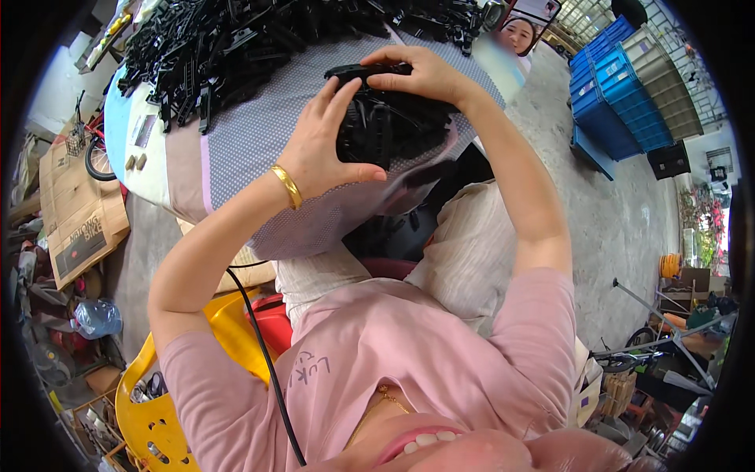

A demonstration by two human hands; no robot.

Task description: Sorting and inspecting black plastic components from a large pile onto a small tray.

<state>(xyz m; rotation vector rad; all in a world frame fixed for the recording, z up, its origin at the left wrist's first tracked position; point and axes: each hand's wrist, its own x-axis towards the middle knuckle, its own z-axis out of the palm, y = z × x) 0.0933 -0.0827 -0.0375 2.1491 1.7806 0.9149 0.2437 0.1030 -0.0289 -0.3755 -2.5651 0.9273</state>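
Observation:
A long, narrow black plastic piece (368, 71) is held above the near side of the table. My right hand (425, 76) pinches its right end between thumb and fingers. At its left end, the fingertips of my left hand (313, 153) touch or nearly touch it. That hand is spread, its thumb stretched far from the fingers, and a gold bangle circles the wrist. Below both hands lies a smaller heap of black plastic pieces (377, 132) at the table's near edge. The exact kind of these pieces cannot be made out.
A large pile of black plastic pieces (228, 47) covers the far side of the cloth-covered table (259, 141). A phone or screen (523, 31) stands at its far right. Blue crates (613, 94) are stacked on the right. A yellow chair (149, 401) and a cable (263, 354) are at my left.

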